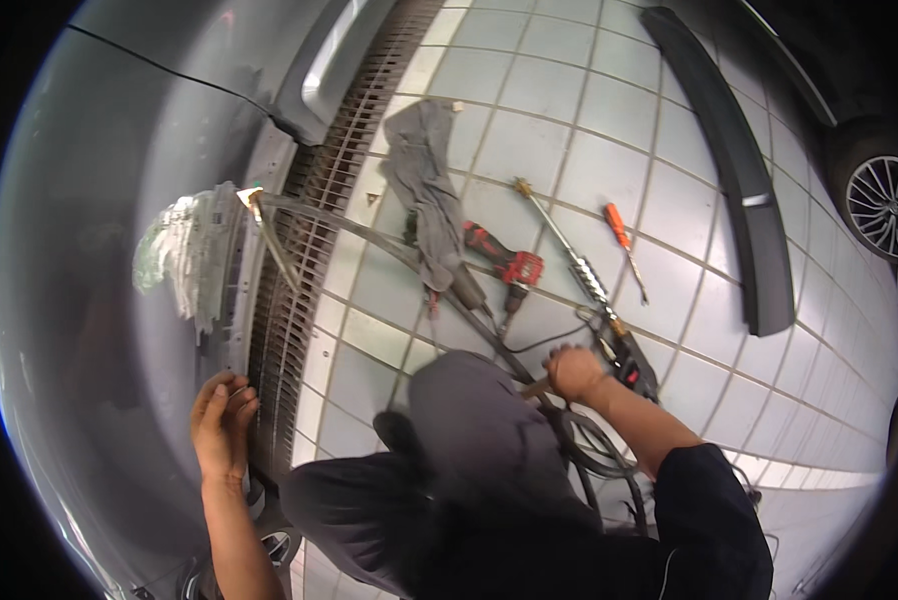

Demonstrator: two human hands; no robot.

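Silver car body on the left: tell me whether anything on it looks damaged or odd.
The silver car body panel has an open cavity where a light would sit, with crumpled clear plastic bunched in it and bare edges showing. The left hand rests just below. A long dark trim strip lies detached on the tiled floor.

Glossy silver-grey car body panel (99,300) is filling the left side of the view, curving toward a long slotted metal floor drain grate (304,260) that is running alongside it. Left hand (222,425) is resting flat against the panel's lower edge, fingers (231,392) spread and pointing upward. Right hand (574,372) is closing around a thin wooden-looking handle (537,387), low over the pale tiled floor (589,130). The handle's far end is lying hidden behind a dark-clothed knee; what tool it belongs to is not discernible.
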